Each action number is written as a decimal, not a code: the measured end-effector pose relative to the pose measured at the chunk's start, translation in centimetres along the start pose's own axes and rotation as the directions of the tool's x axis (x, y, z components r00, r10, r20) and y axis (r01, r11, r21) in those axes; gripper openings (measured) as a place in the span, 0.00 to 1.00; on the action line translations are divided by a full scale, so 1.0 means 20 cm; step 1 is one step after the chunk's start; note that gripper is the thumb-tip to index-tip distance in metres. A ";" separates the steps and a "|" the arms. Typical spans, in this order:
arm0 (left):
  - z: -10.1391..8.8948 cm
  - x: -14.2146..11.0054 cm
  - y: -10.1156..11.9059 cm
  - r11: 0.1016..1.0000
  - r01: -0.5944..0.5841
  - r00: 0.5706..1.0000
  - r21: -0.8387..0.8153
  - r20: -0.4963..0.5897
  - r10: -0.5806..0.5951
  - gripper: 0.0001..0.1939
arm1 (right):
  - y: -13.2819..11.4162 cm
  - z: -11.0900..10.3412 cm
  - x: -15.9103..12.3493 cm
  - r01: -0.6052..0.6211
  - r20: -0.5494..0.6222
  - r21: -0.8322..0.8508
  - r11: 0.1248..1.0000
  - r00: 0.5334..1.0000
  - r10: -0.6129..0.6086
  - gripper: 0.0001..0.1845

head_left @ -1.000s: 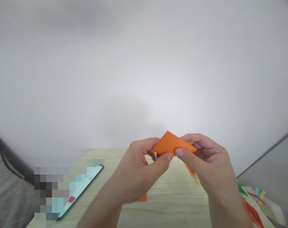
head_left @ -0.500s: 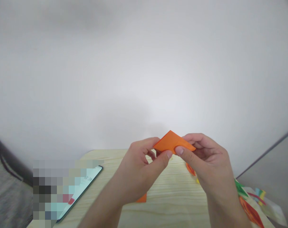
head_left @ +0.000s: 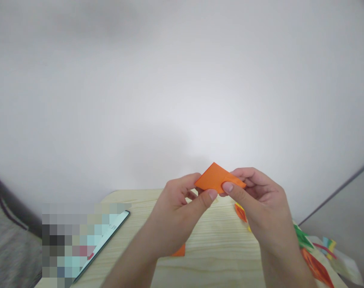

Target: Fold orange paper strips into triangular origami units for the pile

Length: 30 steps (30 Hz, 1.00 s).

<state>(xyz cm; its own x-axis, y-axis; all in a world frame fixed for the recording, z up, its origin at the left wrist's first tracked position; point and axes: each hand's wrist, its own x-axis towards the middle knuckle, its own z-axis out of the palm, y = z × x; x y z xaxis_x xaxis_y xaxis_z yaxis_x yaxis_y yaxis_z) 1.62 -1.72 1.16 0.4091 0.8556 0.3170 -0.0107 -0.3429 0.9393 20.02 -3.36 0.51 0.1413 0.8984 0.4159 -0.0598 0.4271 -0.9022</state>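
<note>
A folded piece of orange paper (head_left: 215,176) is held up above the table, one corner pointing upward. My left hand (head_left: 182,212) pinches its lower left edge, thumb in front and fingers behind. At the right side, the thumb of my right hand (head_left: 260,204) presses on the paper's face, while the other fingers curl behind it. Under my left wrist, part of another orange paper (head_left: 179,251) lies on the table, mostly hidden by the hand.
The light wood table (head_left: 214,264) meets a white wall (head_left: 182,88). A phone (head_left: 105,240), partly pixelated, lies at left. Orange and yellow folded paper (head_left: 240,213) sits by my right hand. Green paper (head_left: 303,238), orange paper (head_left: 316,266) and a clear bag (head_left: 348,266) are at right.
The orange paper has tilted slightly and shifted a little up and left. My right thumb has slid slightly on its face; both hands keep their pinch.
</note>
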 end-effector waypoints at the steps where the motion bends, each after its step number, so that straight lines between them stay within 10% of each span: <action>1: 0.00 0.00 0.00 1.000 0.007 1.000 -0.013 -0.001 -0.007 0.14 | 0.00 0.00 0.00 -0.001 0.008 0.003 1.000 1.000 0.001 0.10; 30: 0.03 0.02 -0.02 0.997 -0.059 0.992 -0.056 -0.112 0.052 0.08 | -0.03 -0.02 0.02 -0.095 0.204 -0.068 0.993 0.973 0.107 0.11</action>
<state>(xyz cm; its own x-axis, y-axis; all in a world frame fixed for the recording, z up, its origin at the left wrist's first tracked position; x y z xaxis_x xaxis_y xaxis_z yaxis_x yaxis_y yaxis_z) 2.26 -1.41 0.77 0.3034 0.8745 0.3784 -0.0855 -0.3705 0.9249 20.53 -3.22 1.18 -0.0709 0.9409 0.3312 -0.0052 0.3317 -0.9434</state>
